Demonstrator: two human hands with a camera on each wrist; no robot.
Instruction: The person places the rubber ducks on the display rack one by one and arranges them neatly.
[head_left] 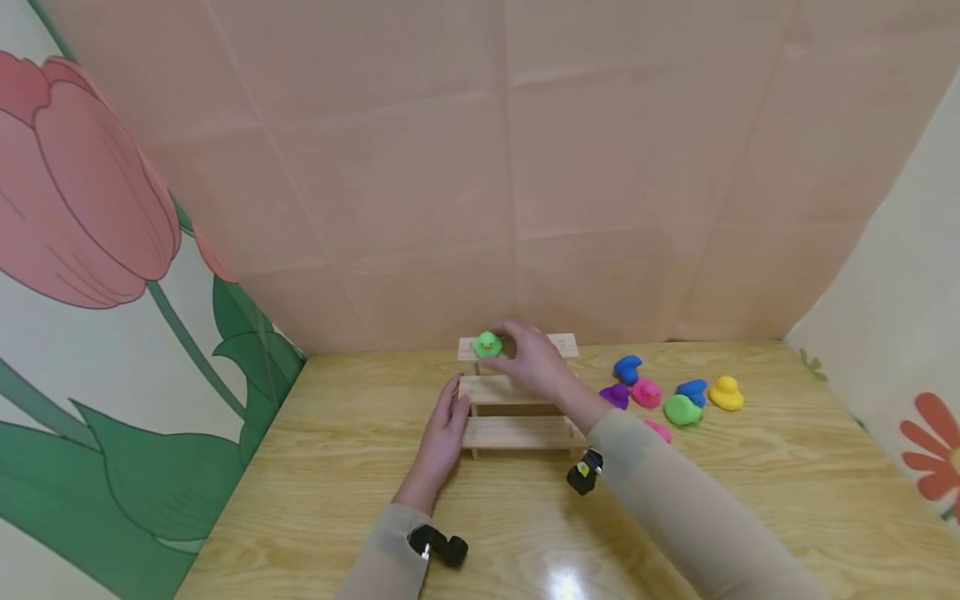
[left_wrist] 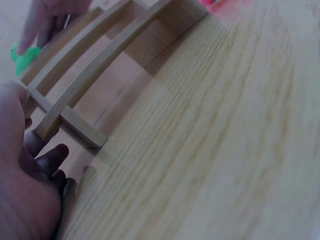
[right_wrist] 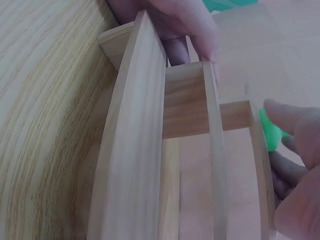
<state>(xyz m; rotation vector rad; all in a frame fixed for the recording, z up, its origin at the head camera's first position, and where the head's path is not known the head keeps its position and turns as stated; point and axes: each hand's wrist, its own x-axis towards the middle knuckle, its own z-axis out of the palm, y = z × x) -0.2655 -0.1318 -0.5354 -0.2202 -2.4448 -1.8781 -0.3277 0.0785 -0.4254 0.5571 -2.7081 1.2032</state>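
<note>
A three-tier wooden step shelf point(head_left: 517, 432) stands on the table. My left hand point(head_left: 444, 429) grips its left end, fingers curled round the end boards in the left wrist view. A small green rubber duck point(head_left: 487, 344) with an orange beak is at the left part of the top step, its face toward me. Reaching over the lower steps, my right hand point(head_left: 534, 362) pinches the duck from its right side with thumb and fingers. In the right wrist view, part of the green duck point(right_wrist: 270, 131) shows between the fingers and thumb, the rest hidden.
Several rubber ducks lie right of the shelf: a yellow duck point(head_left: 726, 393), a green duck point(head_left: 682, 409), a pink duck point(head_left: 647, 392), a purple duck point(head_left: 617, 395) and a blue duck point(head_left: 627, 368) among them. A pinkish sheet point(head_left: 420, 208) hangs behind the wood-grain table point(head_left: 337, 467).
</note>
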